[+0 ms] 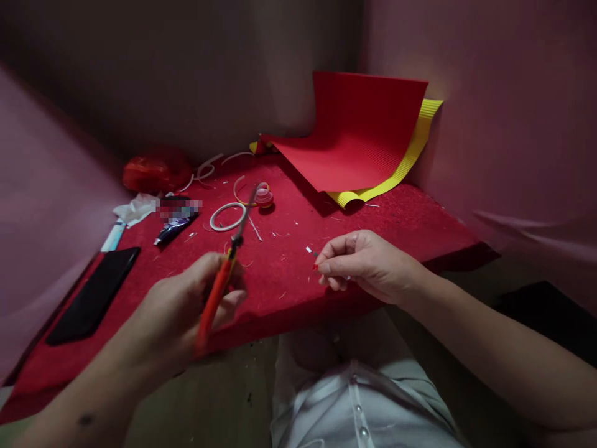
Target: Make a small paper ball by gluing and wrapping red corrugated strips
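Orange-handled scissors (217, 298) are gripped in my left hand (186, 305), blades pointing up and away from me; the hand is slightly blurred. My right hand (361, 264) pinches a tiny red piece (315, 267) between thumb and fingertips, just above the front part of the table; what it is I cannot make out. Beyond the scissors lie a ring of white strip (227, 217) and a small roll of red and yellow strip (263, 196). A white scrap (308, 249) is close to my right fingertips.
Red and yellow corrugated sheets (359, 130) lean at the back right of the red-covered table (280, 298). Along the left are a black phone-like slab (93, 295), a dark shiny packet (175, 227), white tissue (137, 208) and a red plastic bag (156, 171).
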A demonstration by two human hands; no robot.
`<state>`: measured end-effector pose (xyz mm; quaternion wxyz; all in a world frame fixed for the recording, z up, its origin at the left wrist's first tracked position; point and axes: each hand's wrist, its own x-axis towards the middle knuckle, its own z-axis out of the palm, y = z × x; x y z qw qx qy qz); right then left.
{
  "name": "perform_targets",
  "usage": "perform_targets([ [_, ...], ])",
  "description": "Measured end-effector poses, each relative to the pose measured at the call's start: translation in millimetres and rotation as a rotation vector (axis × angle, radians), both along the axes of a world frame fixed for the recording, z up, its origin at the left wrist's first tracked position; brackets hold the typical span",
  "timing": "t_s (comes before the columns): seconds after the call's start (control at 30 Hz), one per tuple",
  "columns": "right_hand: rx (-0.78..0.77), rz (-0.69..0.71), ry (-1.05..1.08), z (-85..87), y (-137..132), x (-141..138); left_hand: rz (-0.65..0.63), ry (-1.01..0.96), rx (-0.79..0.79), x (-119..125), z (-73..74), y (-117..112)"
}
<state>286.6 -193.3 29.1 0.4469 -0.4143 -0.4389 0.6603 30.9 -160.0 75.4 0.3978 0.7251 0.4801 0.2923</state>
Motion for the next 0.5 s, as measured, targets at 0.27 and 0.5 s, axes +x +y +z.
perform_targets([
  [0.27,0.033,-0.058,-0.085,9.1,-8,-22,-0.042,-0.183,-0.036,54,-6.4,-11],
  [0.5,0.032,-0.039,-0.119,8.3,-10,-24,-0.081,-0.165,-0.134,65,-6.8,-13],
])
